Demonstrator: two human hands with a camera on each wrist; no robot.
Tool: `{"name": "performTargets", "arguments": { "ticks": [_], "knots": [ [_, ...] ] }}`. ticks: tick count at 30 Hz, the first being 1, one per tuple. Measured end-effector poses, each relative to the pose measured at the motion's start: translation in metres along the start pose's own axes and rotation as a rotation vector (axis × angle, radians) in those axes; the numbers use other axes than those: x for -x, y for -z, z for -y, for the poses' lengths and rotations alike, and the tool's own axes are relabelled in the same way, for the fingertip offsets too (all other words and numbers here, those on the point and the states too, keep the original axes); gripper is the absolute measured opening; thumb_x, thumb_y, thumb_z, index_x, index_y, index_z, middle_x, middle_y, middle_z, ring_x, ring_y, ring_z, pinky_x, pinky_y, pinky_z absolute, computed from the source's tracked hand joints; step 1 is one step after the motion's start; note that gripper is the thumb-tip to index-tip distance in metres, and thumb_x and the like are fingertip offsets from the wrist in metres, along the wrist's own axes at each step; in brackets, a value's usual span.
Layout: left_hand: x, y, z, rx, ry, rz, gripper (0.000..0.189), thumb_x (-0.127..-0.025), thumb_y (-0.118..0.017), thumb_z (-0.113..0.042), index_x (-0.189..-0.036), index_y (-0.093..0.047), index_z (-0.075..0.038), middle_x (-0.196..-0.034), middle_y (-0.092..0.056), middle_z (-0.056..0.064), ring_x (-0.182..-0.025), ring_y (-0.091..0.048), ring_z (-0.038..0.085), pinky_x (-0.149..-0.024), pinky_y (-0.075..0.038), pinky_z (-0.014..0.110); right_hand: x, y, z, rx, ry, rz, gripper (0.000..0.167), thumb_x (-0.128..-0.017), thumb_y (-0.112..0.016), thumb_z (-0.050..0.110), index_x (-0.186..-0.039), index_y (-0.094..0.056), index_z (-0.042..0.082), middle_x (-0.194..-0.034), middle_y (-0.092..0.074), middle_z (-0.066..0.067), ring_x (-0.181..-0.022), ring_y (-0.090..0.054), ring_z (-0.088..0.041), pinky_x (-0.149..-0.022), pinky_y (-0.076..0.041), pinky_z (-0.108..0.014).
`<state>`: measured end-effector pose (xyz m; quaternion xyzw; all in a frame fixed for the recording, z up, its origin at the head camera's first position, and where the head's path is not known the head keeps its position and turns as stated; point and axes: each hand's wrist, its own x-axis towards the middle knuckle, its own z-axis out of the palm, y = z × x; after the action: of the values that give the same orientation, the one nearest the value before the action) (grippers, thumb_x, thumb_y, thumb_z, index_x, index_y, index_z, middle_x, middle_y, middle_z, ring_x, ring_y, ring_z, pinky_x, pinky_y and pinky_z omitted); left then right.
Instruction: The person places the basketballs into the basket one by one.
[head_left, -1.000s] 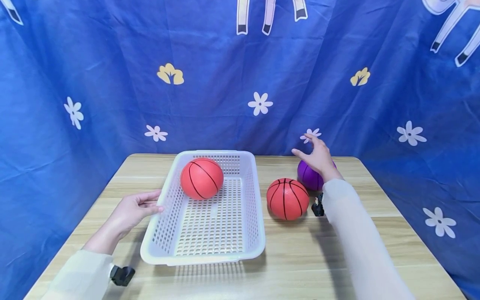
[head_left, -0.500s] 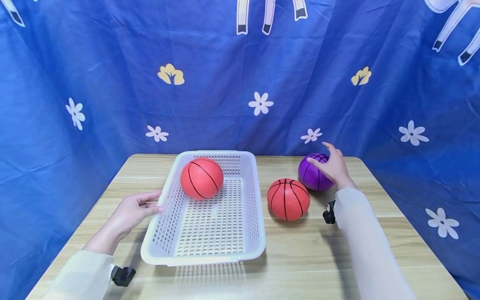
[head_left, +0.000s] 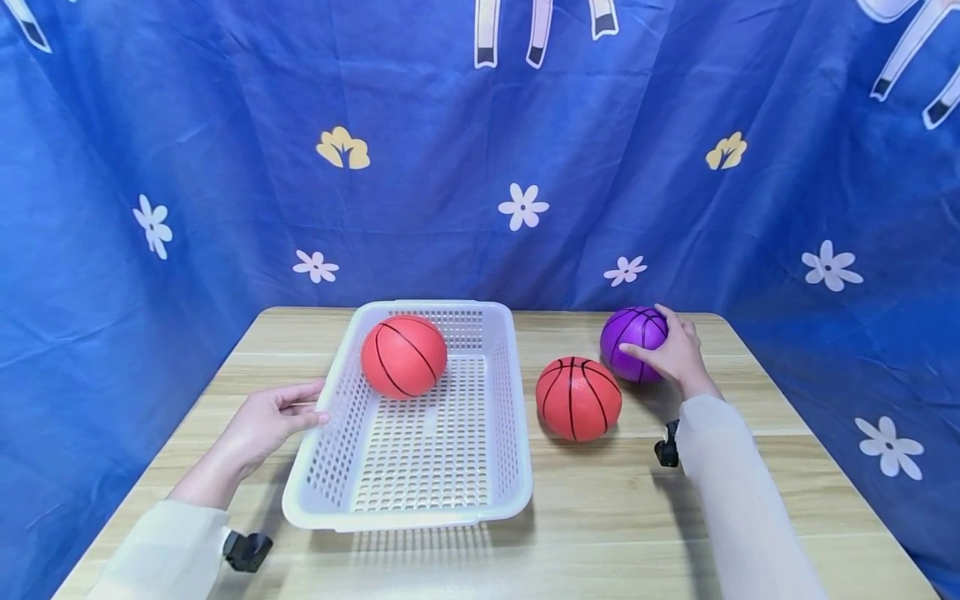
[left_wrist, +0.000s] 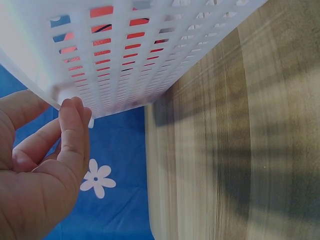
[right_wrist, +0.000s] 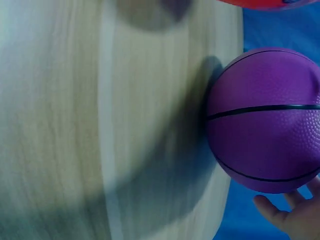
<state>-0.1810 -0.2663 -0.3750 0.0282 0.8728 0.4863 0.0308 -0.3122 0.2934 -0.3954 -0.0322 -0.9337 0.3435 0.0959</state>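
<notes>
In the head view my left hand [head_left: 258, 425] pinches the left rim of a white perforated plastic basket [head_left: 521, 433]. The left wrist view shows thumb and fingers [left_wrist: 72, 130] at that rim. An orange-red basketball [head_left: 403, 357] with black lines lies inside the basket, towards its far end. My right hand [head_left: 678, 354] is at the right side of a purple basketball [head_left: 626, 337], thumb in front and fingers behind, spread loosely around its side. From the right wrist, the fingertips show right at the edge of the purple ball [right_wrist: 265, 140]. A second orange-red basketball [head_left: 577, 400] sits between basket and purple ball.
Everything stands on a light wood-grain table [head_left: 637, 533]. A blue curtain [head_left: 420, 192] with flowers and animal legs printed on it hangs behind the table and along both sides. Black wrist cameras [head_left: 246, 552] are on both sleeves.
My right hand has moved from above the purple ball to the right and down to its side, uncovering the ball. The left hand and the basket have stayed in place.
</notes>
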Motion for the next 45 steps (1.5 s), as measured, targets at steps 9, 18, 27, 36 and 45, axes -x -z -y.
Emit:
{"name": "performTargets", "arguments": {
  "ticks": [9,18,27,36,45],
  "knots": [
    [-0.001,0.0,0.0,0.011,-0.009,-0.002,0.06,-0.086,-0.071,-0.01,-0.135,-0.044,0.011,-0.123,-0.056,0.029,-0.088,-0.062,0.001,-0.075,-0.046,0.014,0.005,-0.001,-0.014,-0.043,-0.024,-0.001,0.118,-0.065,-0.087,0.039,-0.153,-0.014,0.015,-0.145,-0.014,-0.032,-0.124,-0.026,-0.056,-0.094,-0.033,-0.067],
    [-0.001,0.001,0.001,0.015,-0.006,0.0,0.061,-0.085,-0.072,-0.011,-0.135,-0.044,0.011,-0.122,-0.057,0.028,-0.088,-0.062,0.001,-0.075,-0.047,0.015,0.01,0.0,-0.023,-0.078,-0.027,-0.031,0.115,-0.067,-0.086,0.04,-0.153,-0.015,0.013,-0.145,-0.015,-0.034,-0.12,-0.035,-0.055,-0.093,-0.036,-0.065],
    [0.0,0.001,-0.001,0.006,-0.004,-0.001,0.061,-0.086,-0.072,-0.011,-0.135,-0.044,0.011,-0.122,-0.057,0.029,-0.088,-0.062,0.001,-0.075,-0.047,0.015,0.013,-0.001,-0.025,-0.101,-0.008,-0.094,0.113,-0.068,-0.084,0.045,-0.153,-0.017,0.015,-0.145,-0.019,-0.032,-0.12,-0.037,-0.054,-0.092,-0.037,-0.065],
    [-0.001,0.001,0.0,-0.006,0.0,-0.001,0.061,-0.086,-0.072,-0.012,-0.135,-0.044,0.011,-0.122,-0.058,0.028,-0.089,-0.061,0.001,-0.075,-0.046,0.014,0.009,0.002,-0.008,-0.142,0.048,-0.166,0.111,-0.067,-0.085,0.045,-0.152,-0.02,0.02,-0.145,-0.024,-0.029,-0.122,-0.036,-0.05,-0.094,-0.036,-0.064],
    [-0.001,0.001,0.001,-0.013,-0.003,0.001,0.061,-0.086,-0.072,-0.013,-0.135,-0.045,0.011,-0.124,-0.056,0.028,-0.09,-0.061,0.003,-0.074,-0.047,0.016,-0.001,0.002,0.024,-0.193,0.102,-0.169,0.11,-0.065,-0.086,0.046,-0.152,-0.022,0.025,-0.146,-0.026,-0.022,-0.126,-0.035,-0.044,-0.096,-0.037,-0.061]
  ]
}}
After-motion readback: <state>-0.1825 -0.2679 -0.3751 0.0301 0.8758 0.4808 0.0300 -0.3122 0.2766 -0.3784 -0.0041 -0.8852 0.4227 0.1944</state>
